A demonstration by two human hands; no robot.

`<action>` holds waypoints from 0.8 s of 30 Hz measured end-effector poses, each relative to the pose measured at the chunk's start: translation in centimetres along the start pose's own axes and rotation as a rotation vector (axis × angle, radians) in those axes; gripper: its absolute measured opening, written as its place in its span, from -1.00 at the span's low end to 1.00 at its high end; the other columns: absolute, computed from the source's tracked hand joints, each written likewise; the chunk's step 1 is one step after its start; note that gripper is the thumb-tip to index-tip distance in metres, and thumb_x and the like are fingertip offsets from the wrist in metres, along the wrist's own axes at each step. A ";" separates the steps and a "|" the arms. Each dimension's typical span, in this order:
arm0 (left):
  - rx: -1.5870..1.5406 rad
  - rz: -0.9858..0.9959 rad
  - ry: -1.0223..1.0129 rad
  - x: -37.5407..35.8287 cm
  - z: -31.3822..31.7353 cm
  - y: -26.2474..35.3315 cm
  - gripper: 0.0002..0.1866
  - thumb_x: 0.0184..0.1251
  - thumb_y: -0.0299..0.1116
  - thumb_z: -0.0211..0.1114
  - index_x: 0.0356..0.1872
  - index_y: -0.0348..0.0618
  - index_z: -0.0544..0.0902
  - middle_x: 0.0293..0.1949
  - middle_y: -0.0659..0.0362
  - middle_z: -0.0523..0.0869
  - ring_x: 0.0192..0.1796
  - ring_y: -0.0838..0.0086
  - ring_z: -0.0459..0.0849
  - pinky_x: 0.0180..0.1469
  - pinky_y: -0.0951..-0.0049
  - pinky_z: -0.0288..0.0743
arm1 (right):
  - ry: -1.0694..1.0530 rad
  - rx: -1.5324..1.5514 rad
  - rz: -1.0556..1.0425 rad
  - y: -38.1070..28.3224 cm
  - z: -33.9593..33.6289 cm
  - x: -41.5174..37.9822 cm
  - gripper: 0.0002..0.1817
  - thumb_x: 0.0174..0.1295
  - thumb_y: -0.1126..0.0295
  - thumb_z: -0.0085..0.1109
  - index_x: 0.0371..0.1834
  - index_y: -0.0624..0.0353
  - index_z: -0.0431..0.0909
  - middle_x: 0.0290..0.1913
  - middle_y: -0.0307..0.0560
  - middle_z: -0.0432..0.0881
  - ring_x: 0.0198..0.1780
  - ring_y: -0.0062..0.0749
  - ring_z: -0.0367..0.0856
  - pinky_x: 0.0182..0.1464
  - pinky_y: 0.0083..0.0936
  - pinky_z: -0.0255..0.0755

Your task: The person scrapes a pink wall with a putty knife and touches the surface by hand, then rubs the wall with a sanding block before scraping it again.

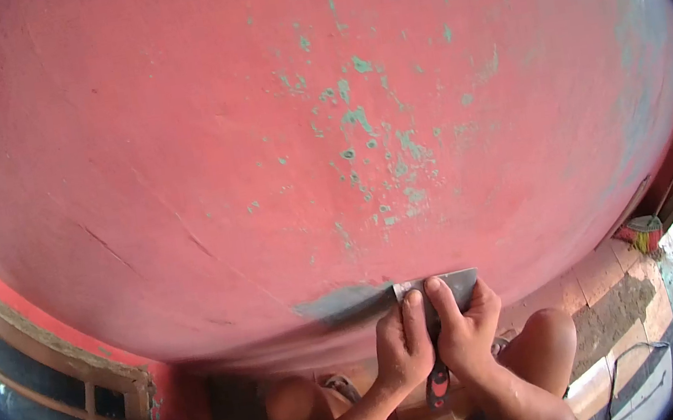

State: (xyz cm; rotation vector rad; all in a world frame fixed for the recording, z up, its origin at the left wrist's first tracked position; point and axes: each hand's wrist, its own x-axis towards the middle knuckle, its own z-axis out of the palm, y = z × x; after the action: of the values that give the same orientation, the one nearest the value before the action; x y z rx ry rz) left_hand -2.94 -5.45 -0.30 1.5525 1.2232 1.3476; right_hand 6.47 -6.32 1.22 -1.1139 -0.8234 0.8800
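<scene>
A scraper with a wide grey blade (462, 281) and a black and red handle (438, 387) is held in both hands. My left hand (402, 344) is closed on its left side, thumb pressed on the blade near the left corner. My right hand (466, 330) wraps the other side, its thumb also flat on the blade. The blade's edge lies at the low part of a pink-red painted wall (199, 134). Just left of the blade is a bare grey patch (340, 301) in the paint. Both palms hide the scraper's neck.
Green specks (354, 118) show through the wall's paint. A framed glass window (34, 369) is at lower left. A broom head (644, 233) with red and yellow bristles stands at right by the wall. My bent knees (548, 348) flank the arms above a tiled floor (580, 284).
</scene>
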 end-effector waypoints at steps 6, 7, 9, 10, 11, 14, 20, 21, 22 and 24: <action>0.038 0.190 0.132 0.6 0.8 0.7 -0.65 0.64 -0.29 -0.02 -0.31 -0.33 0.57 -0.50 -0.12 0.62 -0.39 0.21 0.69 -0.39 0.25 0.41 | -0.009 0.045 -0.045 -0.9 0.8 0.8 -0.84 0.33 0.44 0.28 -0.28 0.35 0.62 -0.37 -0.32 0.66 -0.32 -0.71 0.50 -0.25 -0.62 0.44; 0.079 0.156 0.153 0.3 0.6 1.0 -0.65 0.63 -0.29 -0.02 -0.31 -0.34 0.57 -0.49 -0.12 0.63 -0.38 0.19 0.70 -0.38 0.24 0.42 | -0.010 0.037 -0.049 -0.7 0.7 0.8 -0.84 0.33 0.44 0.28 -0.28 0.35 0.62 -0.37 -0.31 0.66 -0.31 -0.70 0.50 -0.25 -0.62 0.44; 0.084 0.132 0.077 0.2 0.3 0.3 -0.66 0.63 -0.30 -0.02 -0.32 -0.33 0.57 -0.50 -0.13 0.61 -0.39 0.13 0.69 -0.38 0.24 0.42 | -0.013 0.014 -0.074 -0.7 0.5 0.8 -0.84 0.33 0.44 0.27 -0.27 0.36 0.62 -0.36 -0.30 0.67 -0.31 -0.70 0.51 -0.24 -0.62 0.45; 0.059 0.128 0.034 0.2 0.2 -0.3 -0.66 0.63 -0.31 -0.02 -0.32 -0.32 0.57 -0.50 -0.13 0.60 -0.39 0.12 0.69 -0.38 0.24 0.41 | 0.031 0.012 -0.095 0.3 0.5 0.6 -0.84 0.33 0.43 0.27 -0.27 0.36 0.62 -0.37 -0.30 0.66 -0.32 -0.70 0.51 -0.25 -0.62 0.44; 0.038 0.125 -0.009 0.4 0.0 -0.6 -0.66 0.63 -0.31 -0.02 -0.32 -0.32 0.56 -0.51 -0.13 0.59 -0.39 0.10 0.68 -0.39 0.24 0.41 | 0.042 0.045 -0.090 0.0 0.8 0.8 -0.83 0.33 0.43 0.28 -0.28 0.37 0.62 -0.38 -0.29 0.65 -0.33 -0.70 0.49 -0.27 -0.61 0.44; 0.073 0.189 0.068 1.3 -0.1 2.0 -0.67 0.63 -0.30 -0.02 -0.28 -0.33 0.57 -0.47 -0.13 0.61 -0.37 0.09 0.69 -0.36 0.26 0.43 | 0.038 0.069 -0.053 -0.7 1.1 0.8 -0.81 0.31 0.43 0.30 -0.30 0.39 0.61 -0.42 -0.28 0.65 -0.36 -0.68 0.48 -0.31 -0.58 0.45; -0.014 0.122 0.035 0.4 0.1 0.1 -0.67 0.63 -0.28 -0.02 -0.28 -0.33 0.56 -0.50 -0.08 0.57 -0.41 0.37 0.64 -0.37 0.30 0.42 | 0.061 0.001 -0.110 -1.3 1.6 0.7 -0.78 0.30 0.39 0.31 -0.33 0.38 0.59 -0.46 -0.27 0.61 -0.36 -0.69 0.45 -0.32 -0.60 0.41; -0.013 0.123 0.052 0.6 -0.3 0.8 -0.67 0.63 -0.28 -0.02 -0.26 -0.33 0.57 -0.50 -0.09 0.58 -0.40 0.37 0.64 -0.36 0.31 0.43 | 0.059 0.021 -0.101 -1.4 1.7 0.5 -0.78 0.29 0.41 0.31 -0.33 0.39 0.58 -0.47 -0.27 0.60 -0.37 -0.69 0.43 -0.34 -0.60 0.41; -0.010 0.111 0.063 1.0 -0.6 1.9 -0.67 0.64 -0.27 -0.02 -0.24 -0.33 0.58 -0.49 -0.10 0.59 -0.40 0.37 0.64 -0.35 0.33 0.44 | 0.011 -0.023 -0.130 -2.1 1.7 1.0 -0.79 0.30 0.41 0.31 -0.32 0.39 0.59 -0.46 -0.27 0.61 -0.36 -0.70 0.44 -0.34 -0.60 0.40; 0.003 0.076 0.022 1.6 -1.3 3.0 -0.66 0.64 -0.25 -0.01 -0.21 -0.33 0.60 -0.47 -0.11 0.60 -0.38 0.38 0.65 -0.33 0.36 0.46 | 0.006 -0.022 -0.100 -2.2 1.6 0.8 -0.80 0.30 0.42 0.30 -0.32 0.39 0.59 -0.46 -0.27 0.61 -0.35 -0.70 0.44 -0.33 -0.60 0.40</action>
State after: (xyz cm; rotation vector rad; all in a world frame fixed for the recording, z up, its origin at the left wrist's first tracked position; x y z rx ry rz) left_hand -3.65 -4.82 3.24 1.6047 1.1911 1.4155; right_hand 5.75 -5.41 3.83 -1.0850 -0.8782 0.7848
